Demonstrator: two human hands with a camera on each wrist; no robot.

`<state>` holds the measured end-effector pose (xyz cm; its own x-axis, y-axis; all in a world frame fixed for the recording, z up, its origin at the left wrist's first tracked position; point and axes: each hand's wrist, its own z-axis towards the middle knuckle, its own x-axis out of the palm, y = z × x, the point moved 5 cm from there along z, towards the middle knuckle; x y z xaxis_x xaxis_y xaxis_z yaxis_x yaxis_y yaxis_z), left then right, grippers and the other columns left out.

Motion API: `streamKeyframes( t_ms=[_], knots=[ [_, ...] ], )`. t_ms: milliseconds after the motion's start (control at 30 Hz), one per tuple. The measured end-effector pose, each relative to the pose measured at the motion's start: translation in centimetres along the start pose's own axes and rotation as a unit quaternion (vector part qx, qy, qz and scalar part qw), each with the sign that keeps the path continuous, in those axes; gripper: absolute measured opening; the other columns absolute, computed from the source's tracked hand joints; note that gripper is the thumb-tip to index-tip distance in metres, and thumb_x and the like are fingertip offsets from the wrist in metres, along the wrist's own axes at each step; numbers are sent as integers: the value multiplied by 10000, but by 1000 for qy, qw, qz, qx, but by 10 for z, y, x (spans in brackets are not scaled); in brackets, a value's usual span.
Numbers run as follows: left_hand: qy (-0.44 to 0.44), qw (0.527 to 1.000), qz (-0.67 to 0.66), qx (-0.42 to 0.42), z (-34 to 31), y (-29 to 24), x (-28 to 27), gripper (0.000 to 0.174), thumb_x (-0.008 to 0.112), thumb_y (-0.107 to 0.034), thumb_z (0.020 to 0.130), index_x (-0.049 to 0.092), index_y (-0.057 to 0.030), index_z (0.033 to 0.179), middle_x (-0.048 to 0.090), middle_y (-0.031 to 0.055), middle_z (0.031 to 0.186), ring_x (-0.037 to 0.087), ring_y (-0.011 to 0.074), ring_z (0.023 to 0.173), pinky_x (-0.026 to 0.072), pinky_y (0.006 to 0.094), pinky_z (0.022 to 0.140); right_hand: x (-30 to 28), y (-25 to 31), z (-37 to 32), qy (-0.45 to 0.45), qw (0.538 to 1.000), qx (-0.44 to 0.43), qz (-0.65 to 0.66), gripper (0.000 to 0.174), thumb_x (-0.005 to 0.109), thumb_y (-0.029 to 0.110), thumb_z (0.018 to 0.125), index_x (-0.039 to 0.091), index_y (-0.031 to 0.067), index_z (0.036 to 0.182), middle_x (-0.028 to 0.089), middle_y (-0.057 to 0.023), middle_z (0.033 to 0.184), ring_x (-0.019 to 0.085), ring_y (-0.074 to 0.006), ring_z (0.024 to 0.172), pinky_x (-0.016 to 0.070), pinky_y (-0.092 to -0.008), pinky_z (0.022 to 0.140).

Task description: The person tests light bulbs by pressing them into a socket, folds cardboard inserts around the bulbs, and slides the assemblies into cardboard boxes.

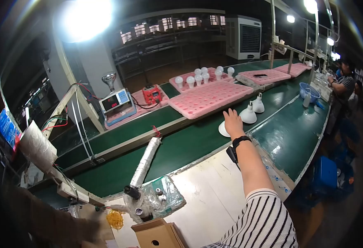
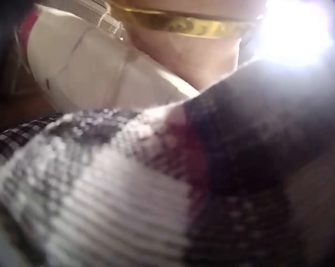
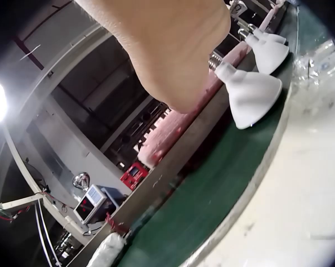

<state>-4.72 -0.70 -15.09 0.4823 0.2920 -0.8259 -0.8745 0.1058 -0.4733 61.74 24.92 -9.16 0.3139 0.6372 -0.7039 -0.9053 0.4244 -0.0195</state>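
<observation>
My right hand [image 1: 233,123] reaches over the nearest white reflector bulb [image 1: 223,129], fingers fairly straight and a little spread. In the right wrist view this bulb [image 3: 250,95] rests on its wide white face on the green belt, its metal screw base pointing up beside the heel of my hand [image 3: 173,50]. Behind it stand two more reflector bulbs [image 1: 248,114]. In the left wrist view, bare skin [image 2: 184,53] with a gold band shows at the top above patterned cloth [image 2: 117,194]; the left hand's fingers are hidden.
Pink foam trays [image 1: 210,98] lie along the raised ledge, one with several round bulbs [image 1: 198,78]. A meter [image 1: 115,101] and a red device [image 1: 151,94] stand further left. A wrapped roll [image 1: 145,162] crosses the belt; a cardboard box [image 1: 158,234] sits in front. A blue basket [image 1: 309,91] stands right.
</observation>
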Motion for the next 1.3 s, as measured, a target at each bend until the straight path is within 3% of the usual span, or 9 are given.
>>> streamKeyframes(
  t_ms=[333,400,500,600,700,833,933,1067,1300],
  knots=[
    [-48,992,-120,-9,48,-1,-55,262,500,-175,1004,614,41,909,614,174,942,575,253,877,470,365,790,-26,-21,-19,181,978,66,80,157,554,100,917,567,17,1049,603,-208,1028,658,-392,936,553,-464,782],
    [-123,962,-237,50,69,-19,-61,215,589,-131,922,534,-52,730,509,19,671,530,131,616,418,285,542,-39,-12,-30,194,974,43,104,191,582,116,905,563,14,1065,618,-213,1021,653,-400,941,544,-469,792],
    [8,918,-395,31,93,-73,-71,181,559,-103,952,558,-27,788,527,18,725,492,78,633,406,229,571,-68,23,-49,178,964,4,200,331,689,172,854,547,1,1100,644,-222,988,661,-381,890,537,-450,767],
    [146,824,-547,32,115,-133,-59,174,554,-172,992,613,-11,960,595,8,826,547,74,701,443,206,606,-142,86,-71,212,773,136,583,320,669,212,917,541,13,1131,650,-146,934,677,-237,787,553,-348,661],
    [287,737,-611,-1,124,-173,-31,427,560,-247,1002,480,-37,1365,554,89,1283,551,180,1178,474,311,951,-203,162,-113,238,538,170,790,299,615,210,972,532,27,1193,647,-97,953,669,-162,812,557,-285,653],
    [273,667,-693,-9,123,-185,-14,491,616,-230,965,428,-32,1373,620,102,1147,605,167,1065,484,325,938,-283,233,-162,368,616,-109,688,234,621,200,967,606,21,1118,654,-74,1027,641,-153,923,516,-296,790],
    [212,789,-577,12,131,-156,-30,283,628,-156,928,571,-6,1162,629,38,930,615,105,804,516,262,685,-307,224,-135,275,672,-135,674,496,692,298,906,535,54,1309,572,-115,1258,541,-216,1189,444,-362,974],
    [138,883,-372,249,118,-160,-39,472,656,-112,842,460,-25,1263,648,215,1008,641,415,950,517,438,791,-334,250,-125,344,636,-245,646,1095,781,635,693,285,144,1537,254,-161,1573,286,-324,1444,271,-472,1147],
    [182,921,-265,222,109,-154,-29,443,678,-146,836,459,-2,1193,629,225,1010,621,426,960,509,485,787,-334,269,-135,329,669,-299,596,996,753,571,753,314,113,1520,254,-260,1541,275,-419,1432,264,-473,1156]
  ],
)
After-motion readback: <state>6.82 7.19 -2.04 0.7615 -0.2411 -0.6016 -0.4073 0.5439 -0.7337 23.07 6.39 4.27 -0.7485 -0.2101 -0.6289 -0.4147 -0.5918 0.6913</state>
